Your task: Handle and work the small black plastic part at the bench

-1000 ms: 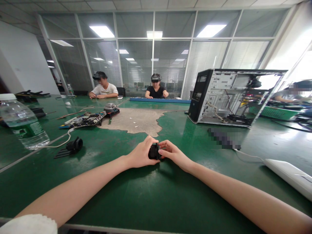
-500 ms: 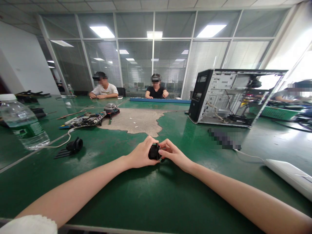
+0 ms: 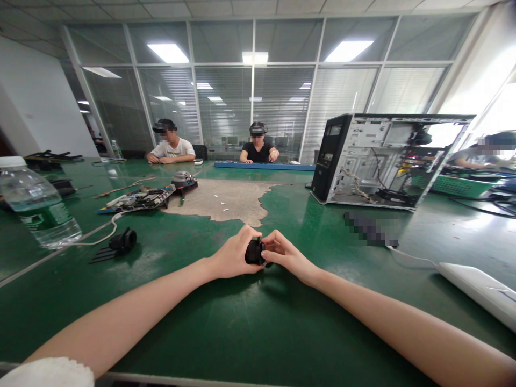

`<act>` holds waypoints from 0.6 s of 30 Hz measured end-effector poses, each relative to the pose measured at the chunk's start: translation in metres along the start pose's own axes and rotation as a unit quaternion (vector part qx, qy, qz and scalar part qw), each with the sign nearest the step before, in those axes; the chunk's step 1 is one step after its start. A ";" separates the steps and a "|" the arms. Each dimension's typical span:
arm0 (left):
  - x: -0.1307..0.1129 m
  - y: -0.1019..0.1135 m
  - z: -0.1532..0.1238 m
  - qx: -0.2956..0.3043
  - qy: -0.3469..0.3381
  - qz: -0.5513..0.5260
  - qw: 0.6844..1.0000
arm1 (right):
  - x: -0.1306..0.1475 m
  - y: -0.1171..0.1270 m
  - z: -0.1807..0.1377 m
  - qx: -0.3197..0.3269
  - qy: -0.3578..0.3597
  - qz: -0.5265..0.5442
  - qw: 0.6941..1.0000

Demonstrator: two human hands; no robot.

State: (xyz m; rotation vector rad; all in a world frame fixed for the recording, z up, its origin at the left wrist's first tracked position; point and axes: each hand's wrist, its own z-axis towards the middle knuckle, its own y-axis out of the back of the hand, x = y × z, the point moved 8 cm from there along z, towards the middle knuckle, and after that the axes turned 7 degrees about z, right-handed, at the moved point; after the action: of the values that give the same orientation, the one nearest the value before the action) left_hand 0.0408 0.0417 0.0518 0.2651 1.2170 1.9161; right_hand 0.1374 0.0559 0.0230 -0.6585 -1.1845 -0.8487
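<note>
A small black cylindrical part (image 3: 253, 252) is held just above the green table, in the middle of the view. My left hand (image 3: 230, 251) wraps round its left side, thumb below and fingers over the top. At the part's right end, my right hand (image 3: 287, 251) has its thumb and fingertips closed on the rim; the fingertips are partly hidden. The exact kind of part cannot be made out. Left of my hands, another black round part (image 3: 124, 239) with flat prongs lies on the table.
A water bottle (image 3: 40, 207) stands at left, near a circuit board assembly (image 3: 141, 199). An opened computer case (image 3: 382, 161) stands at right, with a white power bank (image 3: 479, 290) and cable nearer me. Two people sit across the table (image 3: 226, 322); another is at far right.
My right thumb and fingertips have shifted slightly at the black part's right end. My left hand keeps its hold, and the part stays in nearly the same place.
</note>
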 end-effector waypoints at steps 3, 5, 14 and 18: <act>0.000 0.001 0.000 -0.003 0.001 0.000 1.000 | -0.003 0.001 0.001 -0.009 0.000 -0.003 1.000; 0.000 0.001 0.000 -0.003 0.001 -0.002 1.000 | -0.005 0.002 0.002 -0.015 -0.009 -0.006 1.000; 0.001 -0.001 0.000 0.001 -0.001 0.003 1.000 | 0.000 -0.003 0.001 0.023 -0.010 0.009 1.000; -0.001 0.000 0.000 -0.003 -0.007 -0.004 1.000 | 0.001 -0.001 0.001 -0.002 -0.016 0.016 1.000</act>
State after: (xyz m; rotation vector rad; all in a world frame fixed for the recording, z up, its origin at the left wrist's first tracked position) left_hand 0.0413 0.0412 0.0515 0.2709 1.2011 1.9082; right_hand 0.1361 0.0555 0.0240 -0.6942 -1.1977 -0.8162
